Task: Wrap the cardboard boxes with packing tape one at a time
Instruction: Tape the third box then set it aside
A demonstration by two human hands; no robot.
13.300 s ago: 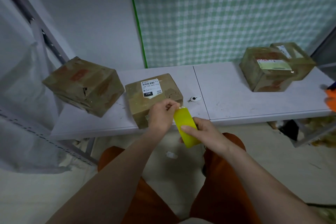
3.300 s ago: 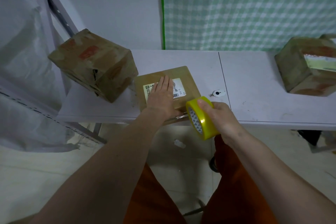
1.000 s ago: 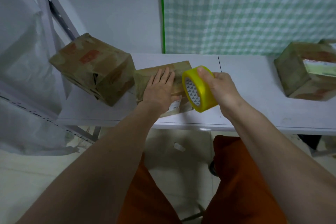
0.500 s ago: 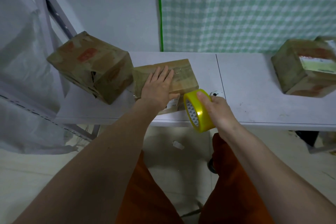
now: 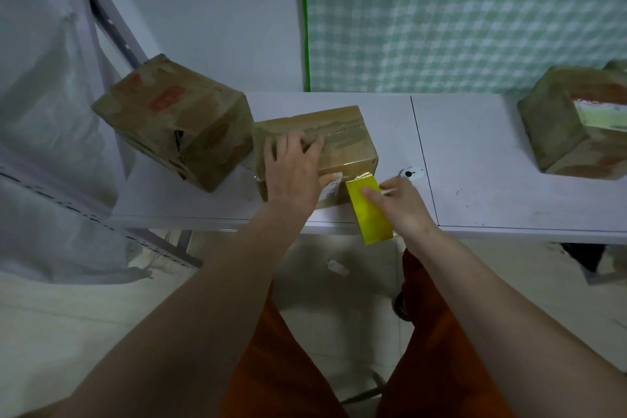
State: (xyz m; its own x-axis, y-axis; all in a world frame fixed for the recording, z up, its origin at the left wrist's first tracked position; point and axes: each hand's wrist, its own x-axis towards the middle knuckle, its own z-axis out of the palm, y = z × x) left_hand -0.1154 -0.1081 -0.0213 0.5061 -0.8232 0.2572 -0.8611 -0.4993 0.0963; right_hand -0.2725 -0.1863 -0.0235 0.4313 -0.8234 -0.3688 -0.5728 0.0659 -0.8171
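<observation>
A small brown cardboard box [image 5: 342, 139] lies near the front edge of the white table [image 5: 475, 146]. My left hand [image 5: 293, 170] rests on its top with the fingers spread, the thumb over the front face by a white label. My right hand [image 5: 400, 205] grips a yellow roll of packing tape [image 5: 369, 214] seen edge-on at the box's front right corner. A shiny strip of clear tape runs from the roll onto the box's front edge.
A larger taped box [image 5: 176, 119] sits tilted at the table's left end against a metal rack [image 5: 95, 20]. Another taped box [image 5: 576, 125] stands at the far right. A small white cutter [image 5: 410, 173] lies beside my right hand. Orange trousers fill the lower view.
The box was turned over onto another face. My right hand has carried the tape roll over the top and down to the front right corner, laying tape. My left hand kept pressing the box.
</observation>
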